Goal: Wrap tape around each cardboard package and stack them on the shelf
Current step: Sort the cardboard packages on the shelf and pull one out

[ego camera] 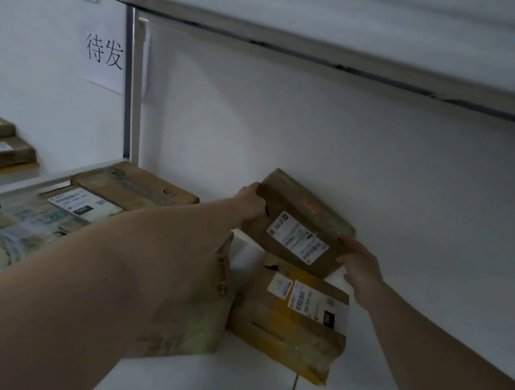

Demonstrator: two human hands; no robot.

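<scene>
The left hand (pixel 250 202) gripped the far-left corner and the right hand (pixel 357 262) held the near-right edge of a labelled, taped cardboard package (pixel 299 225), tilted above a yellow-taped package (pixel 290 320) lying on the white shelf (pixel 192 382), its long axis running far-left to near-right between both hands

Bare white shelf surface (pixel 192 382) in front, open to a reaching hand. Beyond it, a yellow-taped package (pixel 291 323) lying flat, more packages (pixel 132 188) crowding the left, a wall (pixel 323 131) closing the back, an upper shelf (pixel 306 14) low overhead.
</scene>
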